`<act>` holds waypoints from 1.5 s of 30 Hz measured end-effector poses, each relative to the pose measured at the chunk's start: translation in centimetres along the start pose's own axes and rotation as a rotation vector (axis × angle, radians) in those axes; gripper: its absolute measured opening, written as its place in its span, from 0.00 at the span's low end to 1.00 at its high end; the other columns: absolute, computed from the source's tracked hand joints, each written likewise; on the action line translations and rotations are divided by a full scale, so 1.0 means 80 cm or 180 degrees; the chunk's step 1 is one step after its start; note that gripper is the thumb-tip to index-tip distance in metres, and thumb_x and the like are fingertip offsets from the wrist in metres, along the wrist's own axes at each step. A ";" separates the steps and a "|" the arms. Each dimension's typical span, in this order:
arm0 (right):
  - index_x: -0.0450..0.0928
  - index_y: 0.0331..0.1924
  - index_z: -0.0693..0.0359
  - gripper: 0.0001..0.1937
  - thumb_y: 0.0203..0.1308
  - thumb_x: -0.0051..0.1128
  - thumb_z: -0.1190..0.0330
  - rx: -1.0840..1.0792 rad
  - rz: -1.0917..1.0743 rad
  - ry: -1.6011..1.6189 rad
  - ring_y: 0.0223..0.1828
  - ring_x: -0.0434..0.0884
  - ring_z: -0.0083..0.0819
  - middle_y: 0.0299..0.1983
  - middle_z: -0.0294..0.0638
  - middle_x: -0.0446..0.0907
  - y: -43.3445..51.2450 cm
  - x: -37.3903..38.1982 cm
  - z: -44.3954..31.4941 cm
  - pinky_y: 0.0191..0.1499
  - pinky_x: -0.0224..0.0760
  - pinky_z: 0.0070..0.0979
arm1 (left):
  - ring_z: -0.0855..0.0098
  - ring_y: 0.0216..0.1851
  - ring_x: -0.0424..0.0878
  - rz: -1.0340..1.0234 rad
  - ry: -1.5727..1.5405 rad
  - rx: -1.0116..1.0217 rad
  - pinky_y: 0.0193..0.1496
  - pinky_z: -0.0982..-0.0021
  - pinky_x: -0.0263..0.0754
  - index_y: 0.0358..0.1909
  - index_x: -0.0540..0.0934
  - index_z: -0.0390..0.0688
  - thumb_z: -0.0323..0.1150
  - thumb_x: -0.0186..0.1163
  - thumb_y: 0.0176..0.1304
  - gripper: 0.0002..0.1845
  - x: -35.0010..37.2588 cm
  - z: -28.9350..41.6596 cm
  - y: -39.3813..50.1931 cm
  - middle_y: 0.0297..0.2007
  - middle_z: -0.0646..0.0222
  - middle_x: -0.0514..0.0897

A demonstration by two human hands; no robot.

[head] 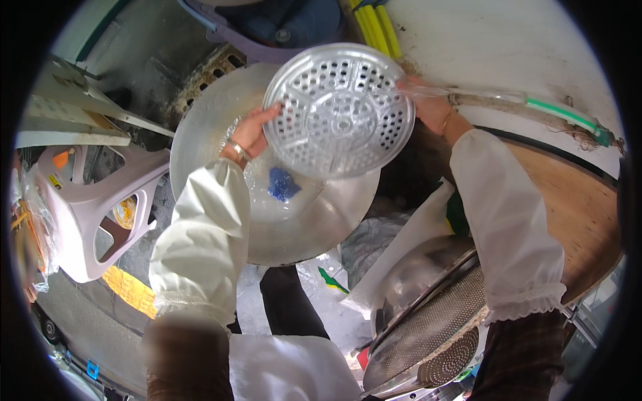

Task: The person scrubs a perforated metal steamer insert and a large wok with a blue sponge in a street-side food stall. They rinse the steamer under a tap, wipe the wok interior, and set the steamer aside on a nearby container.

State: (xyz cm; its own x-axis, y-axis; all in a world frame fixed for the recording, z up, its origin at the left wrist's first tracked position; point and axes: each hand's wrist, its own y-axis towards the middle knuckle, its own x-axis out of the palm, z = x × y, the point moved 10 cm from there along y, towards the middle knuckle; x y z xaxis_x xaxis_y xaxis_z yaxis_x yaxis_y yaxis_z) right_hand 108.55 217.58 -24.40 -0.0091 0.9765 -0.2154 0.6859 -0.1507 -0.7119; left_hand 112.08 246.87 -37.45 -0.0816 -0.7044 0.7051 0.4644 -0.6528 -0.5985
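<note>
A round perforated metal steamer plate (pixel 343 113) is held tilted over a large shallow metal basin (pixel 215 115). My left hand (pixel 249 131) grips its left rim, thumb on the upper face. At the right rim is my right hand (pixel 426 106), its fingers partly hidden by the plate and by running water. The water comes from a clear and green hose (pixel 562 111) and streams across the plate's face. In the basin, below the plate, lies a wet blue scrubbing cloth or pad (pixel 282 184). White sleeve covers are on both forearms.
A pinkish plastic stool (pixel 95 200) lies on its side at left. Beyond the basin stands a purple tub (pixel 241 42), beside yellow tubes (pixel 373 25). Metal bowls and a perforated strainer (pixel 426 326) lean at lower right, near a wooden board (pixel 572 200) and grey plastic (pixel 373 245).
</note>
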 end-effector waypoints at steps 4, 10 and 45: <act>0.71 0.55 0.63 0.19 0.65 0.54 0.62 0.0005 -0.0081 0.0635 0.50 0.75 0.24 0.48 0.37 0.77 -0.006 0.008 -0.021 0.57 0.66 0.24 | 0.78 0.37 0.78 0.0598 0.0234 0.0894 0.46 0.77 0.71 0.46 0.79 0.40 0.42 0.65 0.60 0.19 -0.004 0.039 0.012 0.38 0.73 0.84; 0.73 0.53 0.62 0.17 0.65 0.55 0.63 -0.0038 -0.0428 0.0431 0.47 0.77 0.25 0.45 0.35 0.79 -0.010 0.037 -0.056 0.55 0.68 0.26 | 0.58 0.66 0.61 0.1540 0.0729 0.0143 0.63 0.50 0.58 0.68 0.58 0.45 0.66 0.52 0.59 0.45 -0.024 0.002 0.008 0.67 0.65 0.63; 0.77 0.49 0.62 0.13 0.59 0.54 0.73 -0.0934 0.0278 -0.3266 0.43 0.82 0.35 0.45 0.46 0.81 -0.236 0.005 -0.131 0.47 0.75 0.26 | 0.62 0.53 0.77 0.0366 -0.0502 -0.0350 0.61 0.61 0.68 0.56 0.71 0.33 0.24 0.56 0.61 0.20 -0.075 -0.153 0.023 0.50 0.58 0.80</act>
State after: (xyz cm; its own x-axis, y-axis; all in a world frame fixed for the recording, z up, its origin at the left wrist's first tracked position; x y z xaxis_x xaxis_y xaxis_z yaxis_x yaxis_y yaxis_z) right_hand 103.20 222.46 -4.03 -0.4653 0.3471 -0.8143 0.8607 -0.0372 -0.5077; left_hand 102.61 246.51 -47.43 0.1093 -0.7293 0.6755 0.3631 -0.6033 -0.7101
